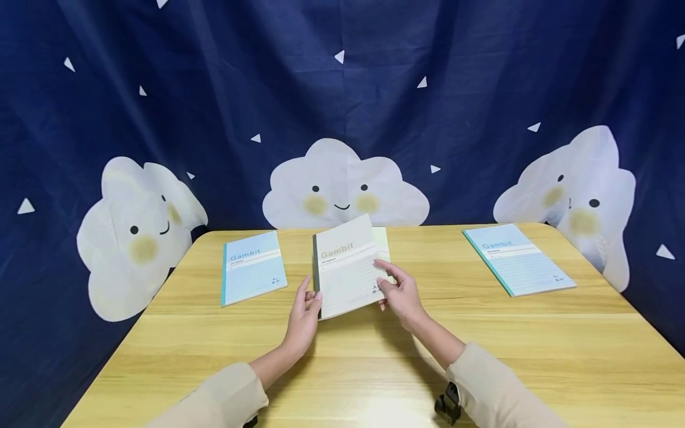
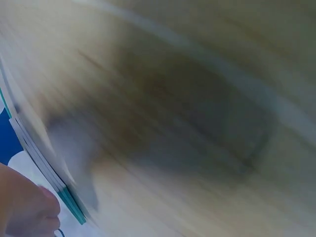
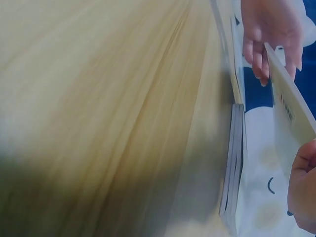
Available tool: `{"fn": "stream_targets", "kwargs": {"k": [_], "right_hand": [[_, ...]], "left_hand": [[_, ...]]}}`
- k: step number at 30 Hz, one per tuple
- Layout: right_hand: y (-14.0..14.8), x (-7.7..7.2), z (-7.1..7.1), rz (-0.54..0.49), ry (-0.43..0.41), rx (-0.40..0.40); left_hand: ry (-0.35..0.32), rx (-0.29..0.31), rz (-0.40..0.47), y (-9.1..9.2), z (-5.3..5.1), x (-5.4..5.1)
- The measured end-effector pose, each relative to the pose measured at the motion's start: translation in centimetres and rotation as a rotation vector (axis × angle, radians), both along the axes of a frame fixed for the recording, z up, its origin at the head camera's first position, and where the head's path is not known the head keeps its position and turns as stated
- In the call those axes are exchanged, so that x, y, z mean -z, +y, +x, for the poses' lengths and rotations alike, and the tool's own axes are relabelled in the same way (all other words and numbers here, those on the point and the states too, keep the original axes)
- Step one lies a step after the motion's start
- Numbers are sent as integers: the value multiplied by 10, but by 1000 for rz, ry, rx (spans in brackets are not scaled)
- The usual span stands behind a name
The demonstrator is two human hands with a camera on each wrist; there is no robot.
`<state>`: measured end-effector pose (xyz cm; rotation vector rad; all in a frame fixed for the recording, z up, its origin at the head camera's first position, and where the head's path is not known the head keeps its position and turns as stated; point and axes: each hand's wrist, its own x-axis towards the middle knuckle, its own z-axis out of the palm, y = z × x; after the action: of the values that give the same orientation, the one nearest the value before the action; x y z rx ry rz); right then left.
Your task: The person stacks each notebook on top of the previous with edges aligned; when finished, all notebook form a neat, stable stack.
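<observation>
Beige sleeves (image 1: pixel 222 395) lead to your left hand (image 1: pixel 302 324), fingers loose beside the dark spine (image 1: pixel 317 273), and your right hand (image 1: pixel 402 297), pinching the grey notebook (image 1: pixel 345 270) above the bench (image 1: pixel 176 351). Handling one notebook seems in hand; next calls for a steady pinch.

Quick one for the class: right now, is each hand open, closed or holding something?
Left hand: open, at the dark spine of the gray notebook.
Right hand: holding the gray notebook on the side opposite the spine.
</observation>
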<state>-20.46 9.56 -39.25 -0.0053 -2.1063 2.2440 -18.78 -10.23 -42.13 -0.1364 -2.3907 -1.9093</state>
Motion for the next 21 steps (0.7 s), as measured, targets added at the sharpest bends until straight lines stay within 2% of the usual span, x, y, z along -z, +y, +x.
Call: {"fn": "stream_targets", "kwargs": {"k": [6, 10, 15, 21], "right_hand": [[4, 2, -4, 5, -1, 35], [8, 4, -10, 39, 23, 33], [15, 7, -24, 178, 31, 25], [23, 7, -39, 357, 51, -9]], "left_hand": [[2, 3, 37, 8, -13, 2], [36, 10, -2, 8, -24, -3], [87, 41, -76, 5, -43, -8], [157, 62, -224, 5, -62, -11]]}}
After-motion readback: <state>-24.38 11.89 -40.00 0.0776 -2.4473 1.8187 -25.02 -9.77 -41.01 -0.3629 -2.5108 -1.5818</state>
